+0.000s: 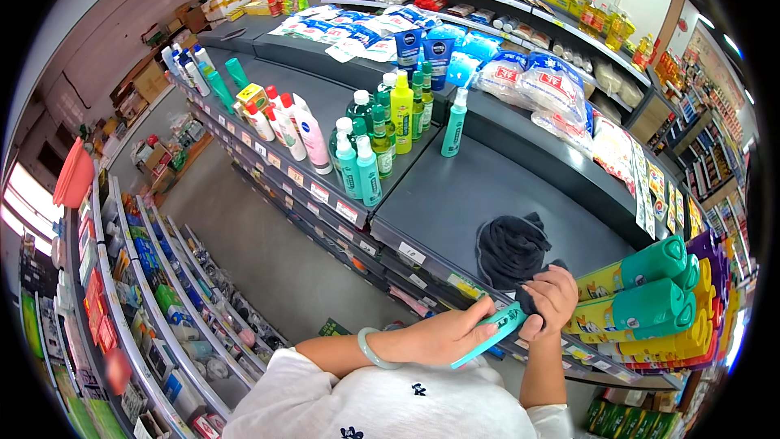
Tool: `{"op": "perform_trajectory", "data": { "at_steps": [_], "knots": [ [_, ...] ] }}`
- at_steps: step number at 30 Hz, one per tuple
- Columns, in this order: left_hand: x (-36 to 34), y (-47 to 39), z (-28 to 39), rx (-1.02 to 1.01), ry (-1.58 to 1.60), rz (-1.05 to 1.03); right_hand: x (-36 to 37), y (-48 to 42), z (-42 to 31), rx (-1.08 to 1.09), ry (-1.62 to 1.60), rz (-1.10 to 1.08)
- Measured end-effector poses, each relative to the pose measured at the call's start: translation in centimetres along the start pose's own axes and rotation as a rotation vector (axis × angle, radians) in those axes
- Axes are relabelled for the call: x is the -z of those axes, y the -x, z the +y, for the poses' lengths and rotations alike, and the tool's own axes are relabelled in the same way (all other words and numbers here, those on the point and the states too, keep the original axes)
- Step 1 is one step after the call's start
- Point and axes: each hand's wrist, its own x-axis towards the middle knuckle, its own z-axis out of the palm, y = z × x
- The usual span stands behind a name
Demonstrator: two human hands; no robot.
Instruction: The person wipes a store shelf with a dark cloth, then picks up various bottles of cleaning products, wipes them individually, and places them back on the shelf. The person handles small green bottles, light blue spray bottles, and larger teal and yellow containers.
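Note:
My left hand (448, 334), with a pale bangle (369, 347) on its wrist, grips a flat teal bottle (492, 334) near my chest. At the bottle's upper right end, my right hand (553, 299) clutches part of a dark cloth against it. A bunched dark cloth (510, 250) lies on the grey shelf top (420, 213) just beyond my hands; whether both dark pieces are one cloth, I cannot tell. Farther back stands a lone teal spray bottle (454, 125). Two similar spray bottles (358, 172) are at the front of a bottle group on the left.
Green and yellow bottles (402, 116) and pink and white tubes (304, 134) line the shelf's left part. Large teal-capped spray cans (640, 268) crowd the right. Bagged goods (542, 85) lie on the raised back ledge. A stocked rack (158, 292) faces the aisle at left.

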Motion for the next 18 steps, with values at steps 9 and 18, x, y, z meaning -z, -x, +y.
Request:
{"op": "perform_trajectory", "data": {
  "at_steps": [9, 18],
  "knots": [
    [-1.1, -0.6, -0.2, -0.114, -0.524, 0.159, -1.2, -1.6, -1.3, -1.113, -0.69, 0.598],
    [-1.4, -2.3, -0.8, -0.078, -0.434, 0.562, -4.8, -0.5, -5.6, -1.248, -0.849, 0.295]
  ]
}}
